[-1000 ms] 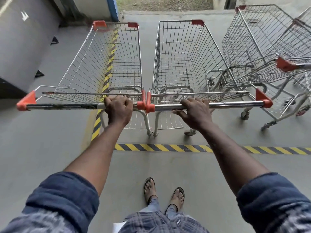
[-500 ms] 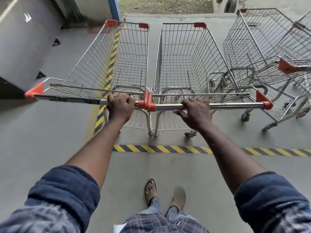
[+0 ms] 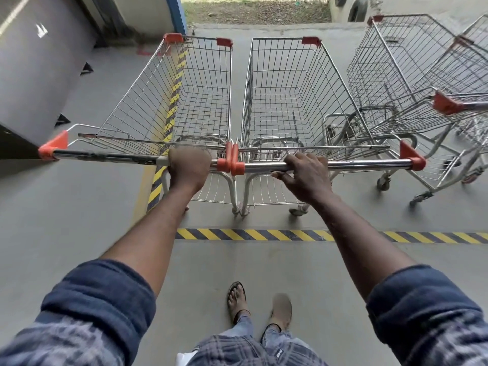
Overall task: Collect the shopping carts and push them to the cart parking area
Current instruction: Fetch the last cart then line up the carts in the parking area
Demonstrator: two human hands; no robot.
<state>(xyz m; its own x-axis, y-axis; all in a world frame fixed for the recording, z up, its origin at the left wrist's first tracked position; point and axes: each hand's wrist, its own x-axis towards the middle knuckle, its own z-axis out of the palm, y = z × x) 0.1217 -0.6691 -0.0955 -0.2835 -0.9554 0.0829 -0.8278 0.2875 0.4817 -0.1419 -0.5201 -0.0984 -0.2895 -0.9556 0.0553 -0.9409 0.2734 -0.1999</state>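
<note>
Grips [image 3: 188, 167] [image 3: 307, 175] on carts [image 3: 105, 155] [image 3: 369, 163]; grey floor [image 3: 66, 220]

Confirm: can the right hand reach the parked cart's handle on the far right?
Probably not yet: the right hand grips the right cart's handle, and the parked cart's handle sits farther ahead and right, though nothing blocks the way.

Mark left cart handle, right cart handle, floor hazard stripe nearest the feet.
left cart handle [image 3: 111, 156]: head view, bar midway toward its outer cap.
right cart handle [image 3: 369, 163]: head view, chrome bar toward its outer cap.
hazard stripe [image 3: 250, 234]: head view, middle of the band.
</note>
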